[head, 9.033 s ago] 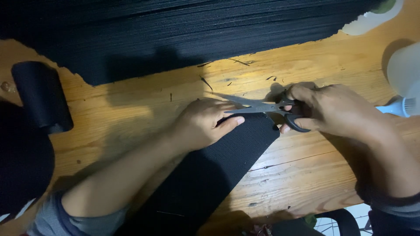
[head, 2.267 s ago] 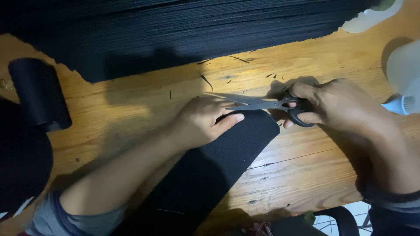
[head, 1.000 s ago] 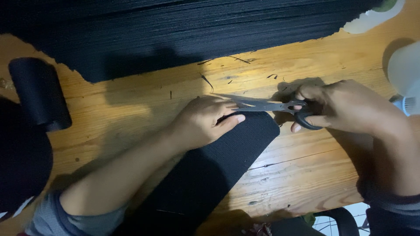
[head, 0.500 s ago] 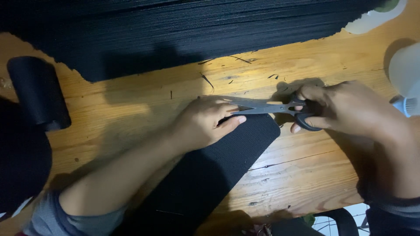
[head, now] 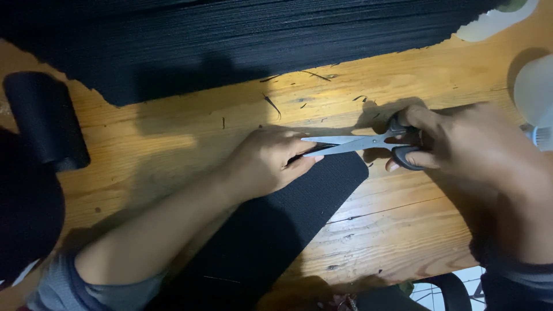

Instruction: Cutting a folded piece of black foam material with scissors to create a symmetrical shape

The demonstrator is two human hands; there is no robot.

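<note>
A long black strip of coarse material [head: 288,222] lies diagonally on the wooden table [head: 173,144]. My left hand [head: 271,161] presses down on the strip's upper end, fingers flat. My right hand [head: 461,144] grips the dark handles of a pair of scissors [head: 357,143]. The steel blades point left, slightly parted, with their tips at the fingers of my left hand along the strip's top edge.
A big sheet of black ribbed material [head: 230,40] covers the far side of the table. A black roll [head: 46,124] lies at the left. White objects [head: 536,86] stand at the right edge. Small black offcuts [head: 271,103] dot the wood.
The scissors have shifted slightly between frames along the strip's top edge, blades opening and closing a little. My left hand has stayed pressed on the strip.
</note>
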